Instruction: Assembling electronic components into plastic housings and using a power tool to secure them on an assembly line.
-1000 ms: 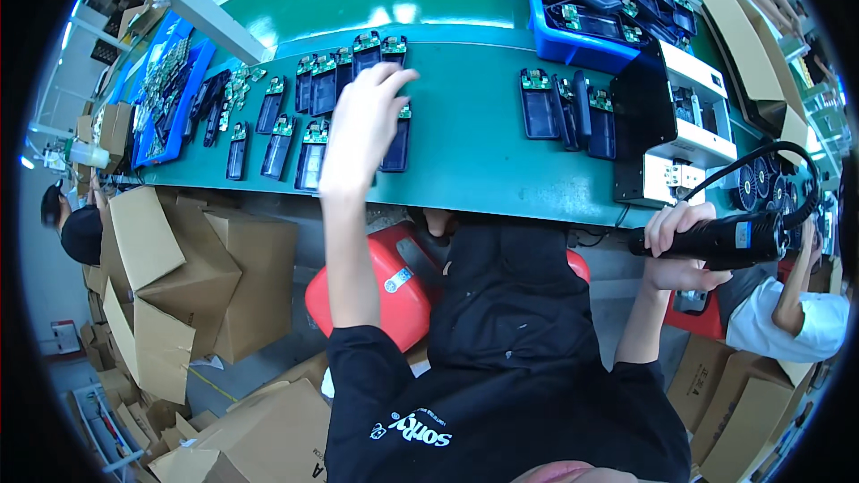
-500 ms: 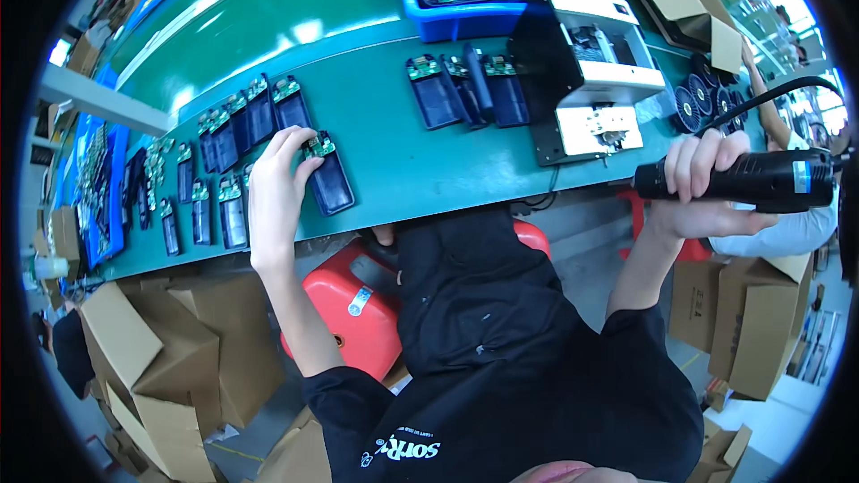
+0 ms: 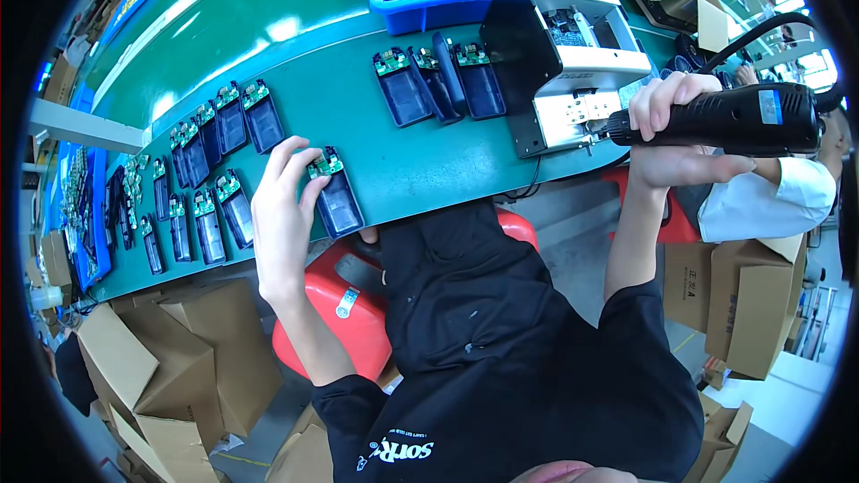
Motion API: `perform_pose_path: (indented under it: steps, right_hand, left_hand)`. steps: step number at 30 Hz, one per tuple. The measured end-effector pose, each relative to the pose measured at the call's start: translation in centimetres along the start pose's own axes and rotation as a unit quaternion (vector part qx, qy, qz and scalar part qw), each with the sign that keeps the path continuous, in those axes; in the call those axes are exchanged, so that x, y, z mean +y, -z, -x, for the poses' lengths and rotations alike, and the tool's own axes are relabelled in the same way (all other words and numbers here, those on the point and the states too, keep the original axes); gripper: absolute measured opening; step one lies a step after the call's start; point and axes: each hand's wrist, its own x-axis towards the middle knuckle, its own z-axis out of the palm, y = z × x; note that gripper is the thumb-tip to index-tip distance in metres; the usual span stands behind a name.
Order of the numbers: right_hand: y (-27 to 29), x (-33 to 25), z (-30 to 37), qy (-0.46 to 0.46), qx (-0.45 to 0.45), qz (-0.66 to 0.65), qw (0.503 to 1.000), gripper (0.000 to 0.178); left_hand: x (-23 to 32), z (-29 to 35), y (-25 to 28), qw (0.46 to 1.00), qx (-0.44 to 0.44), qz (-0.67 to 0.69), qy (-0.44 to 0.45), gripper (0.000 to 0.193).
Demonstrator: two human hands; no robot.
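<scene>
the left hand now rests on the green tabletop close to its near edge, and its fingers lie on one dark blue case with a small green circuit board at the top end. one sec ago this hand was reaching farther out, into the rows of same cases at the left part of the tabletop; half a sec ago it was already drawing one case toward the body. so the case has moved out of the rows and now lies alone, w/ its lower end at the near edge, in front of the person. the grip of the left hand is not closed round it: fingers are spread and pressing flat on the case's left side and top, thumb below.

the right hand has also changed. before, it held the black electric screwdriver low, off the right end of the tabletop; now it is lifted and the tool lies about level, its tip at the right corner of the near edge, beside the white and black machine. the right grip is clamped round the tool body, cable going up to the right.

i judge the picking of one case is finished and the tool is coming toward it, but tip and case are well apart. three more cases wait near the blue tray.
</scene>
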Motion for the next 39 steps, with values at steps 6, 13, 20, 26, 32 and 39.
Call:
perform_pose_path:
  steps: [6, 13, 20, 26, 32, 39]
  right_hand:
    - [-0.1, 0.3, 0.1, -0.022, 0.002, 0.023, 0.999, 0.090]
    - [0.0, -0.5, 1.6, -0.027, -0.031, -0.052, 0.998, 0.094]
    - [-6.5, -0.1, 2.7, -0.051, -0.096, -0.122, 0.987, 0.089]
    - [-8.5, 2.9, 4.2, -0.070, -0.168, -0.179, 0.967, 0.092]
    - [-9.6, 3.7, 5.0, -0.122, -0.151, -0.177, 0.965, 0.094]
    - [-10.1, 4.3, 5.4, -0.128, -0.162, -0.150, 0.967, 0.095]
  left_hand:
    - [0.5, -0.1, -1.1, 0.997, -0.026, 0.051, -0.050, 0.028]
    - [2.4, -0.4, -3.3, 0.981, -0.055, 0.182, -0.044, 0.029]
    - [4.3, 0.1, -6.6, 0.972, -0.065, 0.192, -0.121, 0.028]
    - [5.6, 0.0, -7.9, 0.966, -0.063, 0.222, -0.115, 0.030]
    - [5.2, 0.1, -8.1, 0.962, -0.060, 0.240, -0.113, 0.031]
    - [5.0, 0.1, -8.4, 0.958, -0.042, 0.247, -0.137, 0.030]
